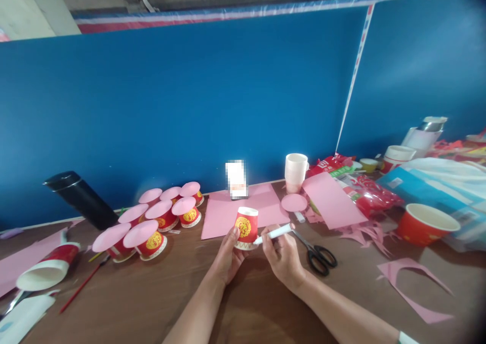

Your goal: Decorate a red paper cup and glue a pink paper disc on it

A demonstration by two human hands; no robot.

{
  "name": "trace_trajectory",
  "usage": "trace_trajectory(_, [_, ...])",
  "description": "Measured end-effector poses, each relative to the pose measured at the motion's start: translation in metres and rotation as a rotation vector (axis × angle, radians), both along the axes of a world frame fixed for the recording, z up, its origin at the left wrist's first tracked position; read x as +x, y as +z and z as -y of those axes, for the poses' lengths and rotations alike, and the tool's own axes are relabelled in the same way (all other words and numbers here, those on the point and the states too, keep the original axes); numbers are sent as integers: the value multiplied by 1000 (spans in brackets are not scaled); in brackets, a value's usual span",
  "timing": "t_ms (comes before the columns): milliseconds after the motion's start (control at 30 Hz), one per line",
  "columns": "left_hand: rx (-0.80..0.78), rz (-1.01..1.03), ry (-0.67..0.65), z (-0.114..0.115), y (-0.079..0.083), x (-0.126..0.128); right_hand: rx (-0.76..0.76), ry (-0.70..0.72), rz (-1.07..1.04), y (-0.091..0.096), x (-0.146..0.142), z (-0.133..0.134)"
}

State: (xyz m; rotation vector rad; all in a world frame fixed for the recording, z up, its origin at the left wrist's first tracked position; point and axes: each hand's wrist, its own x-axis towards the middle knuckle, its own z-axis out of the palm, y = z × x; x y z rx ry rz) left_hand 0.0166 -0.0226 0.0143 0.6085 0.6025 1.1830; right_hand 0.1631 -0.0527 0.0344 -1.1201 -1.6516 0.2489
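Note:
A red paper cup (247, 226) with a yellow emblem is upside down in my left hand (229, 257), whose fingers wrap its lower left side. Along its wide lower rim runs a drawn zigzag on a white band. My right hand (283, 255) grips a white marker pen (279, 231), its tip at the cup's lower right rim; whether it touches I cannot tell. Just right of that hand lie black-handled scissors (321, 258). Behind the cup is a pink paper sheet (218, 215), with a pink paper disc (294, 202) at its right.
Several upturned cups topped with pink discs (140, 232) stand left, before a black bottle (81, 197). A red cup (49, 268) lies on its side near a paintbrush (81, 286). Stacked white cups (296, 169), red bags (374, 192), a red bowl (427, 227) and paper scraps (413, 288) occupy the right.

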Motion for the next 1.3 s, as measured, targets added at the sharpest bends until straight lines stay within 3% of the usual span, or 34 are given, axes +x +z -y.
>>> trace_trajectory(533, [41,12,10,0,0,-1,-39,59,-25,-2,-4,0])
trace_trajectory(867, [10,-2,-15,1,3,-1,2,-26,-5,1,-2,1])
trace_trajectory(1300, [21,-11,-63,2,5,-1,13,-27,-33,0,0,-2])
